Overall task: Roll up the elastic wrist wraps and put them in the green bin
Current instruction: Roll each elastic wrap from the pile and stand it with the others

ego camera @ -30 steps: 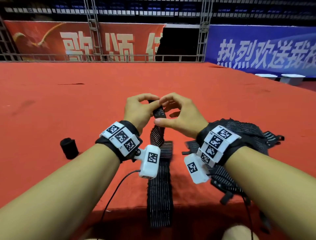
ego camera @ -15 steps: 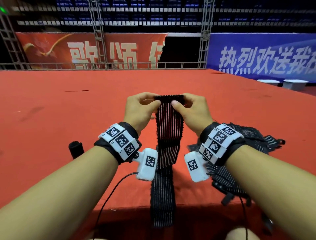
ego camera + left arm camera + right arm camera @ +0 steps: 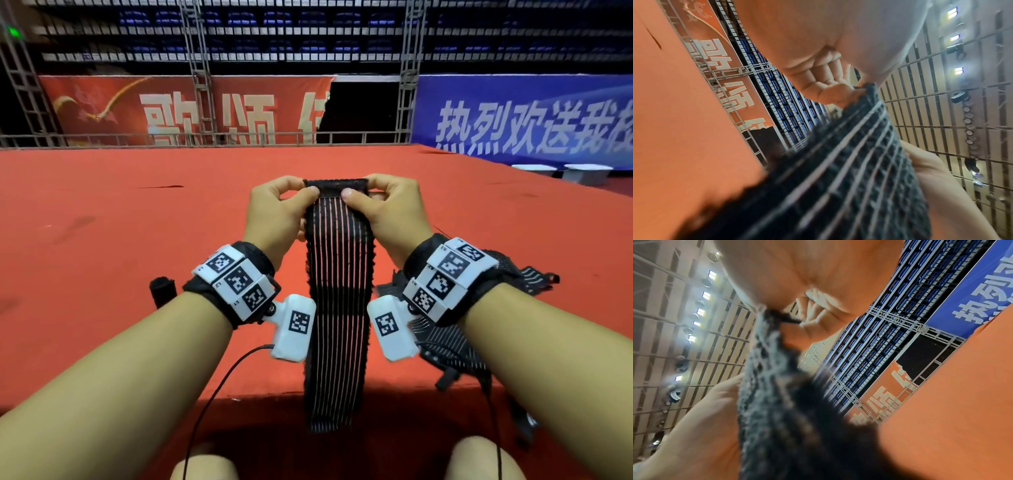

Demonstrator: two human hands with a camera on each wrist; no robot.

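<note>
Red carpeted platform (image 3: 102, 274) (banners (image 3: 513, 123) behind) under both hands.

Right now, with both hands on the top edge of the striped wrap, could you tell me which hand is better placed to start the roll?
Neither clearly: the left hand and right hand pinch opposite corners of the striped wrap symmetrically, thumbs in front. Rolling probably needs both together.

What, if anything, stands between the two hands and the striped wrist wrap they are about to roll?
Nothing visible. The left hand and right hand already pinch the top corners of the wrist wrap, which hangs down over the red platform's edge.
</note>
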